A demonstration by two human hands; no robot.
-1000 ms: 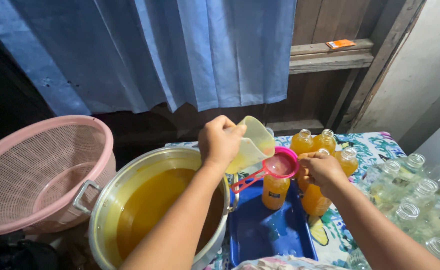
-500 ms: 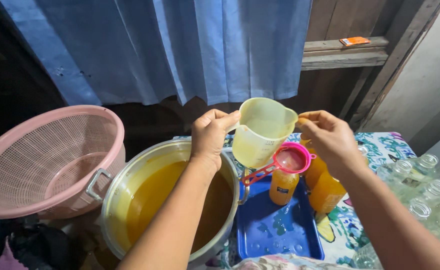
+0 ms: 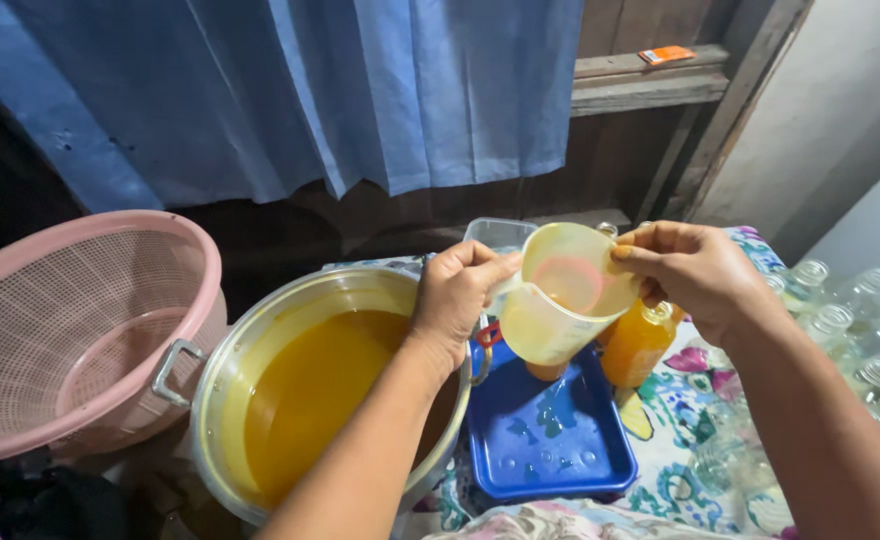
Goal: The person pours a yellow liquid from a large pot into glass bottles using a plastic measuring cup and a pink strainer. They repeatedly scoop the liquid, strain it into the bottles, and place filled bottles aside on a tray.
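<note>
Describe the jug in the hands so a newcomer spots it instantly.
Start at the big metal pot of orange liquid. Just right of it, above the blue tray, both hands hold a translucent yellowish plastic jug, tilted, unlike the standing orange bottle beside it.

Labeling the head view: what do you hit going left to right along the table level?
pink colander basket → metal pot of orange liquid → left hand → translucent plastic jug → right hand → empty clear bottles
</note>
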